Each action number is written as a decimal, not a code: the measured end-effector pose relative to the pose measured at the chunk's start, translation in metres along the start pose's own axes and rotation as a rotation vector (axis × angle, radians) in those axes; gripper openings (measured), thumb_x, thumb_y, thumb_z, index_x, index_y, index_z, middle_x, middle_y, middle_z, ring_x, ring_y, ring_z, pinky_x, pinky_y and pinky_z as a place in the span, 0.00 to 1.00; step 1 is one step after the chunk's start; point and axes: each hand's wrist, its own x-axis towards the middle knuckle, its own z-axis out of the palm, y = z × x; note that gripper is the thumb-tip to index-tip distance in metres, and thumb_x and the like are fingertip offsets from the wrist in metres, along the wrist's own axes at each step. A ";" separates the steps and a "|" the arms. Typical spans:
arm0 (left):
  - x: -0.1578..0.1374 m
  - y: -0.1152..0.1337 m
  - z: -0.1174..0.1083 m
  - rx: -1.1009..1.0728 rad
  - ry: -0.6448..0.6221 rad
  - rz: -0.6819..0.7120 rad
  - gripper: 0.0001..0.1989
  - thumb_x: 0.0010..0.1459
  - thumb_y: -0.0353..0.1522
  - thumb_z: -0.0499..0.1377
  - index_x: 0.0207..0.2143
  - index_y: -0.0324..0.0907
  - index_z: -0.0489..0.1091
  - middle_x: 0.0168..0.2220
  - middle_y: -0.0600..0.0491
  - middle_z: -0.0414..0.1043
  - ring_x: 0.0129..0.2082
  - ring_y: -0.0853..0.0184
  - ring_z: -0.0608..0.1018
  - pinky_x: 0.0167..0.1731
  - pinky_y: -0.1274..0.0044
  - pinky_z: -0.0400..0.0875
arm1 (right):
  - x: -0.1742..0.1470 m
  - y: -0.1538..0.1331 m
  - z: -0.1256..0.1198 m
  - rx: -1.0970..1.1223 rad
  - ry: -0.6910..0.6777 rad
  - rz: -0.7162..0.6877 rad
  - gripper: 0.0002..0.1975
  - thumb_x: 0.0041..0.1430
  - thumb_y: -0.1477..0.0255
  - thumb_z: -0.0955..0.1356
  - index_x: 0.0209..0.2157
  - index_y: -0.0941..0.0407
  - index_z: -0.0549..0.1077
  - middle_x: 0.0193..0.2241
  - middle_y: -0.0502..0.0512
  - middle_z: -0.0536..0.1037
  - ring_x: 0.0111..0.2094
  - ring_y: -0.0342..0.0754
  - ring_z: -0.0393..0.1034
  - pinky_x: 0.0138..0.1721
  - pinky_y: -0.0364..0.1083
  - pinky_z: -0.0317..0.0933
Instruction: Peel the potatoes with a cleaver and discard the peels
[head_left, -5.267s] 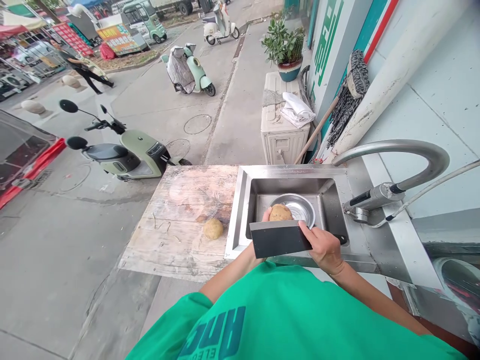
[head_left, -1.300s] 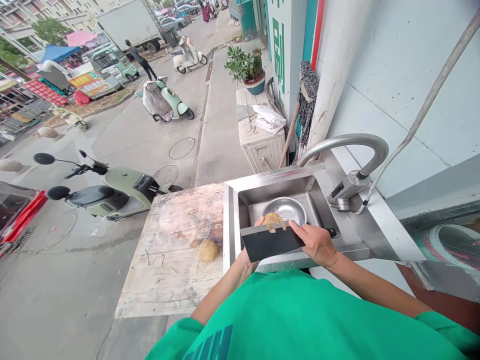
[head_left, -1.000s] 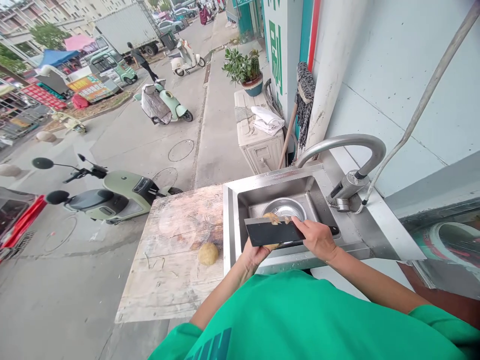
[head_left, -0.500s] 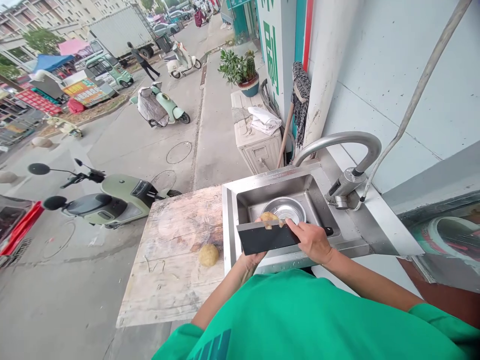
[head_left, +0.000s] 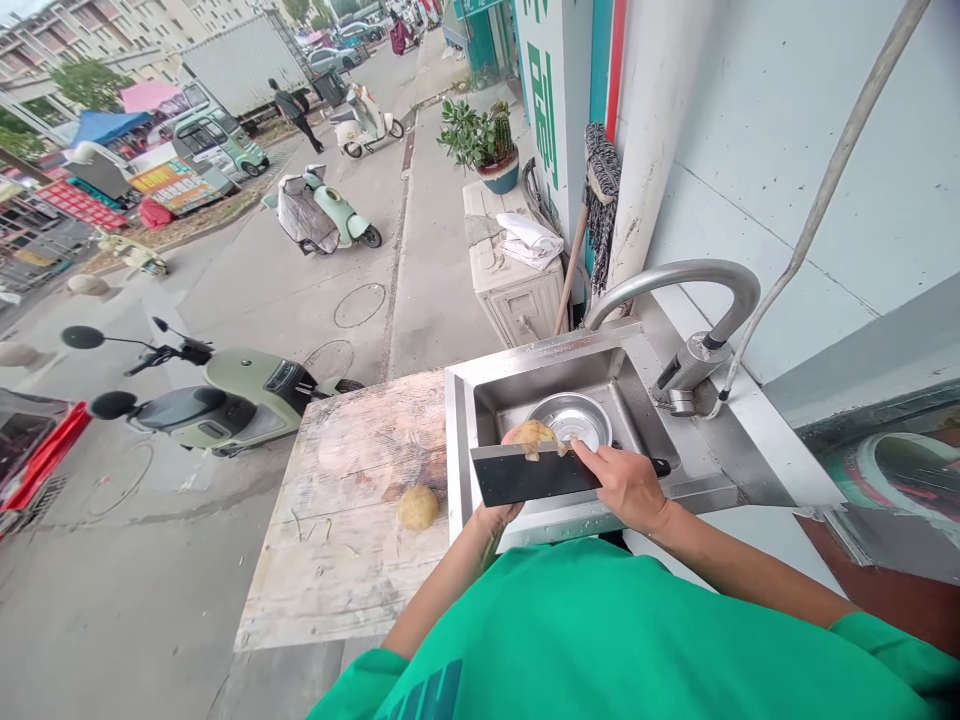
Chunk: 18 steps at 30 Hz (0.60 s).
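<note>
Two hands work mid-peel at lower centre: the right hand (head_left: 626, 487) grips a cleaver (head_left: 534, 474), the left hand (head_left: 501, 512) clasps a potato (head_left: 531, 434) over the sink (head_left: 694, 487), where the next scrape calls for turning fresh skin to the blade.

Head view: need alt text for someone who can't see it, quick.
Over a steel sink, the right hand holds a dark rectangular cleaver against a tan round potato in the left hand. A second tan potato lies on the worn wooden board alongside.
</note>
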 end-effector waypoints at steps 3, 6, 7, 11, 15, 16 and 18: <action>-0.005 0.006 0.014 0.005 0.047 0.007 0.38 0.37 0.36 0.77 0.53 0.46 0.69 0.46 0.51 0.77 0.45 0.63 0.79 0.54 0.68 0.72 | 0.000 0.007 0.001 0.000 -0.028 0.013 0.30 0.54 0.87 0.59 0.55 0.56 0.75 0.24 0.50 0.73 0.24 0.43 0.64 0.27 0.45 0.50; -0.006 0.005 0.016 -0.039 0.145 -0.109 0.37 0.35 0.38 0.78 0.48 0.44 0.70 0.41 0.53 0.78 0.41 0.64 0.80 0.49 0.69 0.74 | -0.002 0.011 0.003 -0.003 -0.069 0.046 0.28 0.55 0.86 0.59 0.54 0.57 0.76 0.23 0.51 0.73 0.23 0.43 0.63 0.25 0.46 0.48; -0.006 0.004 0.015 -0.046 0.154 -0.134 0.36 0.34 0.38 0.78 0.48 0.44 0.70 0.40 0.53 0.78 0.41 0.64 0.80 0.49 0.69 0.74 | -0.003 0.012 0.003 -0.002 -0.085 0.052 0.28 0.55 0.86 0.59 0.53 0.57 0.76 0.22 0.51 0.73 0.23 0.43 0.63 0.25 0.46 0.47; -0.006 -0.003 0.010 -0.030 0.068 -0.113 0.35 0.37 0.34 0.77 0.49 0.44 0.70 0.45 0.50 0.78 0.47 0.60 0.79 0.52 0.67 0.73 | -0.004 0.012 0.006 0.018 -0.162 0.055 0.30 0.55 0.85 0.59 0.57 0.55 0.73 0.25 0.51 0.76 0.25 0.43 0.65 0.26 0.44 0.49; -0.005 -0.006 0.007 0.007 0.086 -0.118 0.30 0.41 0.36 0.75 0.47 0.42 0.71 0.44 0.49 0.77 0.45 0.59 0.79 0.50 0.65 0.73 | -0.003 0.021 0.010 0.009 -0.226 0.129 0.27 0.56 0.83 0.59 0.54 0.56 0.75 0.24 0.53 0.76 0.24 0.44 0.65 0.25 0.45 0.47; -0.004 -0.007 0.005 0.010 0.089 -0.115 0.29 0.42 0.36 0.75 0.47 0.42 0.71 0.43 0.50 0.77 0.44 0.60 0.79 0.49 0.65 0.73 | -0.003 0.022 0.011 0.007 -0.238 0.147 0.26 0.56 0.83 0.59 0.52 0.57 0.76 0.23 0.53 0.76 0.24 0.44 0.65 0.24 0.45 0.47; -0.001 -0.009 0.000 -0.003 0.106 -0.129 0.30 0.40 0.36 0.76 0.46 0.42 0.71 0.41 0.52 0.77 0.42 0.62 0.79 0.49 0.65 0.73 | -0.004 0.020 0.012 0.012 -0.253 0.153 0.26 0.57 0.83 0.59 0.53 0.56 0.76 0.23 0.53 0.76 0.24 0.45 0.65 0.24 0.45 0.46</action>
